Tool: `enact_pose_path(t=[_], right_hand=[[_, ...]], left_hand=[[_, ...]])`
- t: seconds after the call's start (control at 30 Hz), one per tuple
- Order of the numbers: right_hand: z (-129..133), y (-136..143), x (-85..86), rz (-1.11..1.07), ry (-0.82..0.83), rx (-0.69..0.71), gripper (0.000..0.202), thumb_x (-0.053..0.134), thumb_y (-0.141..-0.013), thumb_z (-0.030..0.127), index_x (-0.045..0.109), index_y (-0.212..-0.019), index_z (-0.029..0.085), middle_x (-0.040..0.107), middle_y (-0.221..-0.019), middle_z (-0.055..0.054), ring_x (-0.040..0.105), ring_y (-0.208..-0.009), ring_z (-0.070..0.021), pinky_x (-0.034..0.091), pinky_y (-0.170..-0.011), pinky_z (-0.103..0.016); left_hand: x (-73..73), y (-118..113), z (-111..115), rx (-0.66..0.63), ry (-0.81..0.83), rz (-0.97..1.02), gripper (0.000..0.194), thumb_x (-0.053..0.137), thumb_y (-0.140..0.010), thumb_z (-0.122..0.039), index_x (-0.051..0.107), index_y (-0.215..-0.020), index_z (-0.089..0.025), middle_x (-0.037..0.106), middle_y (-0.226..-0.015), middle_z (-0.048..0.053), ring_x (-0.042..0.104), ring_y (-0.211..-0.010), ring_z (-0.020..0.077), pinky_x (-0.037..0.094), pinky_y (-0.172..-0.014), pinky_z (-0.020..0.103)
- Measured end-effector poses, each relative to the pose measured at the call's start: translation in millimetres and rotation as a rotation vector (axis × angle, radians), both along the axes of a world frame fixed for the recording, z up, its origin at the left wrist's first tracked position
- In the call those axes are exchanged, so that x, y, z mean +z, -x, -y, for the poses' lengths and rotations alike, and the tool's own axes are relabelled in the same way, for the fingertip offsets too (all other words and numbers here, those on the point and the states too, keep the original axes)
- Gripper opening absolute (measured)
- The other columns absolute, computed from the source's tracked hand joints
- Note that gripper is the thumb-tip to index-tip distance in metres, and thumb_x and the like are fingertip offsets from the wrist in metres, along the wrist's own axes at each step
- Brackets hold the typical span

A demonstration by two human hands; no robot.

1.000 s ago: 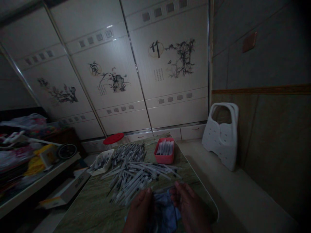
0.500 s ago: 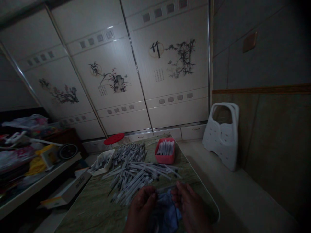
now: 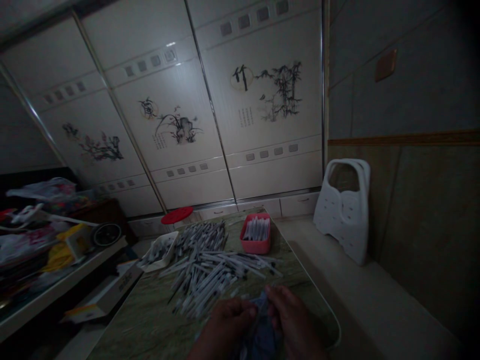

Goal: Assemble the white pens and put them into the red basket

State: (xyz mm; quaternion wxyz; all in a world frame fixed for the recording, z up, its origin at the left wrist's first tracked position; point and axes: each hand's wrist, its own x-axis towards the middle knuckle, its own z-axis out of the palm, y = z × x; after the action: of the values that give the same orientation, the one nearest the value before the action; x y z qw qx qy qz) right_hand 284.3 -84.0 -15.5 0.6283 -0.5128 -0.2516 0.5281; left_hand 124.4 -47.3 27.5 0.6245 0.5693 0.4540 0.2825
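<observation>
My left hand (image 3: 229, 320) and my right hand (image 3: 290, 315) are close together at the table's near edge, fingers closed in a pinch. Between them is a slim, pale, see-through pen, dim and mostly covered by the fingers. Below and between the hands is blue-grey cloth (image 3: 262, 332); whether it is clothing or a loose cloth I cannot tell. Just beyond lies a large loose heap of clear pens (image 3: 210, 280) with dark ends. Behind the heap, a pink-red box (image 3: 256, 246) holds pens standing upright. A white tray (image 3: 153, 267) on the left holds more pens.
The green marbled table (image 3: 138, 320) has a pale rounded edge at the right. A red round stool (image 3: 177, 215) stands behind it. At left, a cluttered shelf (image 3: 56, 280) sits above a white carton (image 3: 103, 295). A white folded plastic item (image 3: 343, 215) leans against the right wall.
My hands have come closer together, the left moving right. The pen that stretched between them is now mostly hidden by the fingers. Boxes and heap have not moved.
</observation>
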Motion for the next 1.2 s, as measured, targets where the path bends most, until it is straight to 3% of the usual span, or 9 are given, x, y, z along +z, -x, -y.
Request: enact_pose_path(t=[0.17, 0.37, 0.53, 0.63, 0.77, 1.07, 1.2], right_hand=[[-4, 2, -8.6, 0.049, -0.004, 0.035, 0.049, 0.067, -0.081, 0.065, 0.053, -0.069, 0.021, 0.048, -0.051, 0.009, 0.04, -0.042, -0.0071, 0.028, -0.042, -0.021], [-2, 2, -3.0, 0.164, -0.015, 0.03, 0.047, 0.058, -0.085, 0.067, 0.059, -0.079, 0.02, 0.058, -0.059, 0.004, 0.048, -0.047, -0.0105, 0.034, -0.047, -0.023], [4, 9, 0.6, 0.243, -0.063, 0.074, 0.03, 0.062, -0.082, 0.051, 0.063, -0.084, 0.021, 0.065, -0.068, 0.001, 0.058, -0.058, -0.0156, 0.042, -0.055, -0.026], [7, 14, -0.6, 0.404, -0.156, 0.12, 0.022, 0.061, -0.086, 0.042, 0.067, -0.089, 0.021, 0.072, -0.08, -0.003, 0.067, -0.075, -0.0214, 0.049, -0.067, -0.03], [10, 20, -0.5, 0.535, -0.26, 0.17, 0.02, 0.058, -0.09, 0.037, 0.068, -0.096, 0.021, 0.076, -0.095, -0.008, 0.072, -0.088, -0.0243, 0.053, -0.078, -0.033], [13, 21, -1.9, 0.727, -0.257, 0.185, 0.023, 0.051, -0.096, 0.037, 0.07, -0.098, 0.023, 0.076, -0.095, -0.007, 0.071, -0.088, -0.0232, 0.051, -0.078, -0.031], [16, 20, 2.4, 0.713, -0.276, 0.159, 0.023, 0.052, -0.096, 0.038, 0.071, -0.098, 0.024, 0.077, -0.095, -0.006, 0.071, -0.088, -0.0237, 0.05, -0.078, -0.031]], left_hand=[[-14.3, -7, 2, -0.053, 0.169, 0.065, 0.041, 0.09, -0.06, -0.049, 0.075, -0.075, -0.013, 0.069, -0.059, 0.004, 0.041, -0.041, 0.008, 0.024, -0.043, 0.021], [-13.7, -10, 3, 0.108, 0.269, 0.273, 0.036, 0.086, -0.069, -0.047, 0.069, -0.074, -0.015, 0.067, -0.063, 0.003, 0.051, -0.048, 0.0106, 0.033, -0.046, 0.021], [-5.1, -5, 4, 0.316, 0.241, 0.45, 0.023, 0.081, -0.081, -0.036, 0.068, -0.082, -0.017, 0.068, -0.075, 0.002, 0.062, -0.067, 0.0127, 0.048, -0.065, 0.022], [-5.5, -3, 4, 0.378, 0.234, 0.497, 0.02, 0.081, -0.08, -0.03, 0.067, -0.077, -0.017, 0.067, -0.071, 0.002, 0.062, -0.066, 0.0132, 0.049, -0.066, 0.023], [-8.8, -1, 4, 0.391, 0.219, 0.523, 0.027, 0.083, -0.079, -0.033, 0.064, -0.072, -0.016, 0.065, -0.067, 0.001, 0.059, -0.062, 0.0124, 0.048, -0.064, 0.024], [-9.0, -2, 9, 0.408, 0.138, 0.5, 0.035, 0.087, -0.074, -0.041, 0.061, -0.073, -0.018, 0.065, -0.063, -0.001, 0.057, -0.06, 0.0116, 0.046, -0.061, 0.023], [-9.2, -5, 11, 0.414, 0.12, 0.489, 0.038, 0.088, -0.073, -0.044, 0.059, -0.073, -0.018, 0.066, -0.063, -0.001, 0.058, -0.06, 0.0119, 0.045, -0.061, 0.024]])
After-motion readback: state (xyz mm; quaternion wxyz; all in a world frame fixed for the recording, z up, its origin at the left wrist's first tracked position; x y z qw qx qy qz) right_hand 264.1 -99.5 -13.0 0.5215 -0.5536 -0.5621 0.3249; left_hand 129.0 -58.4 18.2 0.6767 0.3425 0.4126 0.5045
